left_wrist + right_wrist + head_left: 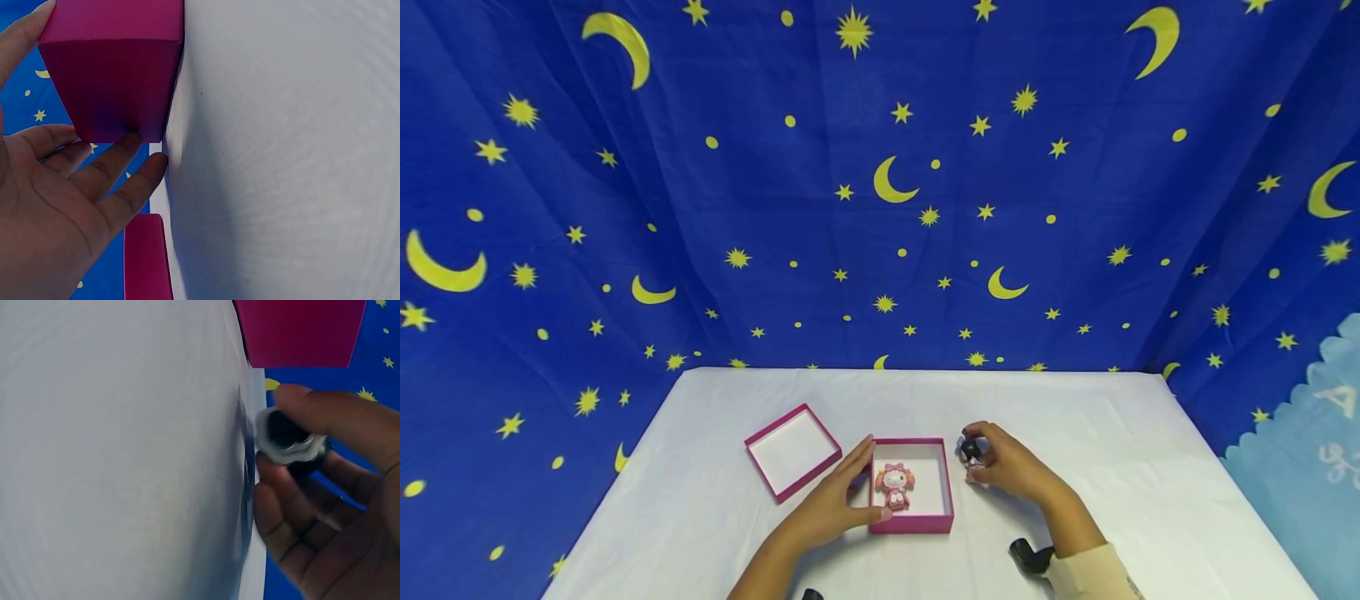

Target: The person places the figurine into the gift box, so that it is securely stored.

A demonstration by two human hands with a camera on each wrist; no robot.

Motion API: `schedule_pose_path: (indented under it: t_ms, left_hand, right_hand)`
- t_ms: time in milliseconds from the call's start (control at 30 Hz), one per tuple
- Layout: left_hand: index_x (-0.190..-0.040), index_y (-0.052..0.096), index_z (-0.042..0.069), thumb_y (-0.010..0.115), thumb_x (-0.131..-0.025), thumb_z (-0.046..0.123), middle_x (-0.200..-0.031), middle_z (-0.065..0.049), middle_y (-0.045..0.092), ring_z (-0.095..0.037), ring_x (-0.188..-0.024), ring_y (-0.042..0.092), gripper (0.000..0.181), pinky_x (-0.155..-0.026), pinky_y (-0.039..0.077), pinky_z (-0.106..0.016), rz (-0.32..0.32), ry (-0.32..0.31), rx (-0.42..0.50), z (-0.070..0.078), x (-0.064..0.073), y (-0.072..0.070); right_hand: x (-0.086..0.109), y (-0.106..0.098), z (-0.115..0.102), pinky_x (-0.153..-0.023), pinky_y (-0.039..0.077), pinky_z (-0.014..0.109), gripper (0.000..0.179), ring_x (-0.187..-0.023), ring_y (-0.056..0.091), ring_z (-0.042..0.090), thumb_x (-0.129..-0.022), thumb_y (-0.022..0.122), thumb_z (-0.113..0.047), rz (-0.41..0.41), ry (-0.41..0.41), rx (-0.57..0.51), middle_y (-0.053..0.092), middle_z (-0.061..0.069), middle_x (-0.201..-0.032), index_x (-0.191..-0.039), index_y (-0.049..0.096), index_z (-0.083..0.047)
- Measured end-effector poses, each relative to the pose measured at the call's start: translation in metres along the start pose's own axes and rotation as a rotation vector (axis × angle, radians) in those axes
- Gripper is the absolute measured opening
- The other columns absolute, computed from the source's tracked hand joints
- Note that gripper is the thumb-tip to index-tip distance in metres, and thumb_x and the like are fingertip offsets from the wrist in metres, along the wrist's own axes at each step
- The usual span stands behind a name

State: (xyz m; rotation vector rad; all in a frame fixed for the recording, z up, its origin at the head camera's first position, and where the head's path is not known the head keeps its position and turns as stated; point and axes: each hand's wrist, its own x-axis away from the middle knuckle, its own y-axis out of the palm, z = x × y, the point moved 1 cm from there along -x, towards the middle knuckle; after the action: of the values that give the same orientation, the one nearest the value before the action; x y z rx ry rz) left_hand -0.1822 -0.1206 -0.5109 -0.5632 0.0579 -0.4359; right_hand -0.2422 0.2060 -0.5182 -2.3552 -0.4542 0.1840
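My left hand (831, 504) rests against the left side of an open pink box (913, 524), its thumb at the front rim and its fingers straight along the side. Inside the box lies a pink and white figurine (895, 483) with a bow, set toward the left. To the right of the box, my right hand (1018, 467) pinches a small black and white figurine (972, 448) between thumb and fingers. In the right wrist view that figurine (290, 439) is blurred and partly covered by the fingers, close over the white cloth.
A shallow pink lid (793, 454), white inside, lies tilted on the white tablecloth (1075, 408) behind and left of the box. A blue curtain (820, 225) with yellow moons and stars hangs behind the table. A black wrist mount (1030, 557) sits at the right wrist.
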Motion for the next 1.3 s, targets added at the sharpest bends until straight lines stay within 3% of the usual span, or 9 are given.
schedule_pose_path:
  t_ms: [67,133,233,333,600,800,967,1167,1300]
  left_hand:
    - [-0.162,0.022,0.02,0.081,-0.084,0.043,-0.172,0.003,0.011,-0.028,-0.158,0.015,0.1,-0.125,0.017,-0.058,-0.002,0.0,0.001,0.0,0.0,0.0]
    - [-0.163,0.022,0.021,0.081,-0.084,0.043,-0.172,0.003,0.01,-0.028,-0.158,0.015,0.1,-0.126,0.017,-0.058,-0.005,0.001,0.006,-0.001,0.0,0.0]
    - [-0.163,0.022,0.022,0.081,-0.084,0.043,-0.172,0.004,0.01,-0.028,-0.158,0.014,0.101,-0.126,0.015,-0.058,-0.01,0.004,0.017,-0.002,0.0,0.001]
    - [-0.163,0.022,0.021,0.081,-0.084,0.042,-0.172,0.004,0.01,-0.029,-0.158,0.014,0.1,-0.126,0.014,-0.059,-0.011,0.001,0.021,-0.002,0.0,0.001]
    - [-0.162,0.022,0.022,0.081,-0.085,0.042,-0.172,0.004,0.01,-0.028,-0.159,0.014,0.099,-0.126,0.015,-0.058,-0.008,-0.005,0.011,-0.001,0.001,-0.001]
    - [-0.163,0.022,0.022,0.08,-0.085,0.043,-0.172,0.004,0.011,-0.029,-0.158,0.015,0.099,-0.126,0.016,-0.059,-0.001,-0.004,-0.002,0.0,0.001,-0.001]
    - [-0.162,0.023,0.023,0.081,-0.084,0.045,-0.172,0.004,0.012,-0.029,-0.158,0.017,0.1,-0.125,0.017,-0.059,0.011,0.007,-0.012,0.0,0.002,-0.001]
    - [-0.162,0.024,0.021,0.081,-0.084,0.044,-0.172,0.002,0.013,-0.031,-0.157,0.018,0.1,-0.125,0.018,-0.06,0.016,0.025,-0.02,0.0,0.001,-0.001]
    - [-0.162,0.023,0.02,0.08,-0.084,0.044,-0.172,0.003,0.012,-0.029,-0.158,0.015,0.099,-0.126,0.016,-0.059,0.003,0.008,-0.013,0.001,0.001,-0.002]
  right_hand:
    - [-0.001,-0.001,-0.002,-0.061,0.05,0.023,0.066,-0.072,0.057,0.011,-0.079,0.086,-0.012,0.014,0.024,-0.016,0.064,0.007,-0.093,-0.135,0.051,-0.008]
    - [-0.001,-0.002,-0.003,-0.06,0.05,0.023,0.069,-0.069,0.056,0.01,-0.079,0.086,-0.013,0.029,0.031,-0.034,0.064,0.007,-0.091,-0.136,0.048,-0.007]
    - [0.0,-0.004,-0.005,-0.062,0.053,0.022,0.078,-0.071,0.059,0.008,-0.08,0.085,-0.011,0.042,0.021,-0.074,0.065,0.013,-0.112,-0.145,0.043,-0.01]
    - [0.001,-0.004,-0.007,-0.067,0.055,0.021,0.082,-0.076,0.061,0.006,-0.08,0.084,-0.01,0.049,-0.009,-0.089,0.057,0.017,-0.131,-0.15,0.042,-0.013]
    - [0.003,-0.005,-0.015,-0.067,0.057,0.021,0.067,-0.076,0.063,0.005,-0.082,0.083,-0.012,0.049,-0.042,-0.147,0.057,0.018,-0.117,-0.139,0.049,-0.006]
    - [0.004,-0.008,-0.025,-0.078,0.056,0.025,0.062,-0.086,0.063,0.01,-0.082,0.085,-0.027,0.109,-0.047,-0.094,0.064,0.005,-0.106,-0.134,0.056,-0.009]
    - [0.005,-0.011,-0.031,-0.08,0.055,0.025,0.065,-0.089,0.062,0.013,-0.082,0.086,-0.026,0.132,-0.052,-0.101,0.061,0.007,-0.111,-0.135,0.053,-0.011]
    - [0.008,-0.012,-0.038,-0.089,0.058,0.026,0.063,-0.099,0.065,0.016,-0.083,0.084,-0.019,0.098,-0.067,-0.164,0.054,0.014,-0.122,-0.136,0.051,-0.008]
    - [0.009,-0.01,-0.042,-0.092,0.058,0.027,0.061,-0.103,0.065,0.017,-0.083,0.084,-0.016,0.09,-0.052,-0.186,0.051,0.012,-0.125,-0.135,0.05,-0.012]
